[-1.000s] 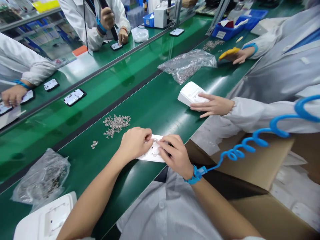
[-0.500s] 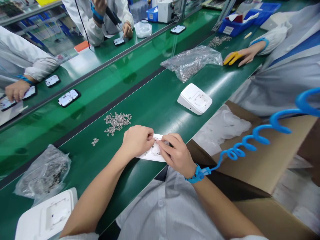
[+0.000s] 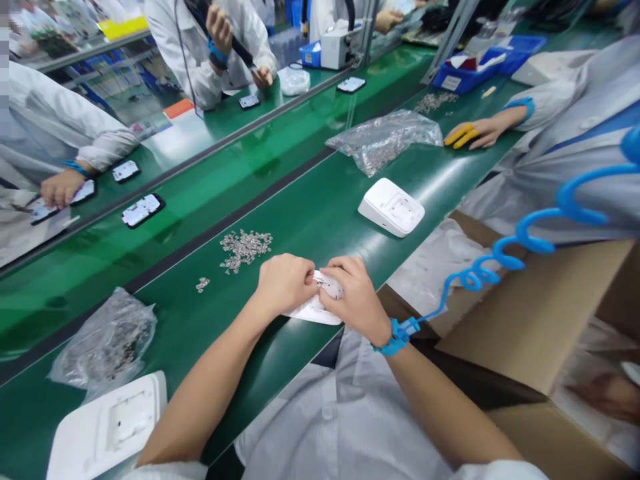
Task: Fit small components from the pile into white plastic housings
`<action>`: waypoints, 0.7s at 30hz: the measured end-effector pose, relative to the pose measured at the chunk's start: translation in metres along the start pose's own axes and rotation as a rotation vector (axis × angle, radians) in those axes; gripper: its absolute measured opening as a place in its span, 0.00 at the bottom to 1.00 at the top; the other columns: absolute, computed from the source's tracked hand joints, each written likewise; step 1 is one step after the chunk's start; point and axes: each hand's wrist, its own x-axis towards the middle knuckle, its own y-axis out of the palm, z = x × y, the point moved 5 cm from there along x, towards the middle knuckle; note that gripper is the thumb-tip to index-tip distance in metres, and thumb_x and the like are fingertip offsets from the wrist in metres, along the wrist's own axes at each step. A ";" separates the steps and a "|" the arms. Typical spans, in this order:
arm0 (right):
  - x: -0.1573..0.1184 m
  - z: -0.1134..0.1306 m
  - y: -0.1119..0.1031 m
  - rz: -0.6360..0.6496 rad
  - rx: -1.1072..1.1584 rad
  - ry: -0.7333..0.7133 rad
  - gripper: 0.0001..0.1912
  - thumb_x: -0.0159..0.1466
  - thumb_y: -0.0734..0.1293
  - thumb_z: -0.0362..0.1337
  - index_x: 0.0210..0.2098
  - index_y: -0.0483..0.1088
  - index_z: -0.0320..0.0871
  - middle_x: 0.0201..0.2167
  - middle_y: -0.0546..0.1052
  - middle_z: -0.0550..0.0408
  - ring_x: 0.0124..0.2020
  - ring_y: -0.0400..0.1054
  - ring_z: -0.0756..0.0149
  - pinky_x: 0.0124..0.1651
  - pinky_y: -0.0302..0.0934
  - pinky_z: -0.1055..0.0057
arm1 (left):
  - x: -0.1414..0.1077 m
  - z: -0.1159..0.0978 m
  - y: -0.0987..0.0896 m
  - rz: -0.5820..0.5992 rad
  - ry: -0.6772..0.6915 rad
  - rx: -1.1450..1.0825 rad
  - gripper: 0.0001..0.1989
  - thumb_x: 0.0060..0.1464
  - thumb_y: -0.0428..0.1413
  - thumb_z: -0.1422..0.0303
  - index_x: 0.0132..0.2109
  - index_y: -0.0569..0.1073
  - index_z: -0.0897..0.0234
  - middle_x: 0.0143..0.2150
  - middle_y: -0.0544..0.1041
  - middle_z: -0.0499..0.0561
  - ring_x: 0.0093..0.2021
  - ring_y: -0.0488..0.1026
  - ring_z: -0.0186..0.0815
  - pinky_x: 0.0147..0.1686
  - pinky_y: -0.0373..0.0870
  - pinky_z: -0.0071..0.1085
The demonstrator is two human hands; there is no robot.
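Right hand (image 3: 356, 293) now grips a white piece (image 3: 331, 287) at one o'clock on the white box (image 3: 316, 315), so fitting seems under way; left hand (image 3: 286, 283) curls at eleven, hold unclear.

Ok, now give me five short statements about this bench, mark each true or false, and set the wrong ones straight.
1. The left hand and right hand are at the same white unit. True.
2. The blue strap is worn on the left arm. False: the blue strap is on the right arm.
3. Loose pieces lie on the green surface beyond the left hand. True.
4. The yellow finger covers are on the left hand. False: a co-worker's hand wears the yellow finger covers.
5. The near bag lies further left than the loose pieces. True.
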 end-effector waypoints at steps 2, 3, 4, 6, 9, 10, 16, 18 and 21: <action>0.008 -0.002 -0.001 0.097 -0.029 -0.055 0.06 0.64 0.69 0.34 0.41 0.77 0.42 0.43 0.76 0.48 0.46 0.67 0.54 0.51 0.66 0.55 | -0.003 -0.003 0.001 -0.016 0.011 0.012 0.11 0.54 0.52 0.63 0.32 0.78 0.58 0.33 0.79 0.54 0.39 0.78 0.44 0.32 0.65 0.33; 0.014 -0.004 -0.002 0.166 -0.057 -0.086 0.04 0.63 0.70 0.35 0.38 0.77 0.42 0.41 0.76 0.48 0.45 0.67 0.55 0.49 0.66 0.55 | -0.004 -0.004 0.001 -0.013 0.021 0.014 0.12 0.55 0.52 0.62 0.34 0.79 0.58 0.34 0.80 0.55 0.41 0.78 0.45 0.34 0.68 0.34; 0.021 -0.006 -0.003 0.246 -0.094 -0.116 0.03 0.63 0.71 0.35 0.36 0.77 0.43 0.40 0.76 0.49 0.43 0.67 0.55 0.47 0.65 0.56 | -0.005 -0.006 0.002 -0.006 0.035 0.012 0.13 0.56 0.52 0.62 0.37 0.80 0.59 0.35 0.81 0.56 0.42 0.79 0.46 0.36 0.70 0.35; 0.041 -0.009 -0.006 0.433 -0.168 -0.178 0.02 0.61 0.72 0.35 0.32 0.76 0.43 0.37 0.77 0.50 0.40 0.69 0.56 0.43 0.65 0.58 | -0.005 -0.009 0.004 0.010 0.059 -0.008 0.14 0.57 0.51 0.62 0.40 0.81 0.61 0.37 0.81 0.58 0.44 0.79 0.49 0.38 0.73 0.38; 0.084 -0.001 -0.001 0.817 -0.153 -0.296 0.01 0.59 0.72 0.32 0.32 0.77 0.44 0.34 0.78 0.53 0.35 0.71 0.61 0.37 0.64 0.65 | -0.004 -0.011 0.006 0.001 0.082 -0.071 0.15 0.57 0.54 0.62 0.42 0.81 0.63 0.39 0.82 0.61 0.46 0.80 0.51 0.41 0.75 0.41; 0.101 0.006 0.003 0.926 -0.123 -0.332 0.04 0.58 0.72 0.32 0.34 0.78 0.44 0.34 0.78 0.54 0.34 0.71 0.63 0.36 0.64 0.67 | -0.003 -0.011 0.006 -0.006 0.085 -0.094 0.14 0.56 0.55 0.62 0.43 0.81 0.63 0.39 0.82 0.62 0.46 0.80 0.51 0.42 0.75 0.41; 0.188 0.063 0.063 1.315 -0.044 -0.492 0.23 0.51 0.72 0.30 0.47 0.79 0.44 0.41 0.82 0.54 0.37 0.73 0.65 0.37 0.65 0.72 | -0.001 0.007 0.007 -0.034 0.029 -0.188 0.18 0.56 0.57 0.59 0.48 0.81 0.62 0.43 0.82 0.64 0.48 0.80 0.51 0.41 0.75 0.40; 0.211 0.073 0.091 1.283 -0.023 -0.468 0.17 0.58 0.67 0.31 0.47 0.78 0.42 0.40 0.82 0.53 0.36 0.73 0.67 0.38 0.64 0.72 | -0.002 0.011 0.008 -0.032 0.034 -0.206 0.17 0.56 0.57 0.59 0.48 0.80 0.62 0.43 0.81 0.63 0.48 0.79 0.51 0.41 0.75 0.41; 0.236 0.075 0.132 1.074 -0.133 -0.482 0.09 0.61 0.68 0.32 0.40 0.79 0.41 0.36 0.82 0.53 0.35 0.73 0.65 0.39 0.63 0.71 | -0.002 0.010 0.008 -0.031 0.065 -0.227 0.13 0.56 0.57 0.65 0.47 0.80 0.61 0.43 0.81 0.62 0.49 0.79 0.49 0.43 0.74 0.40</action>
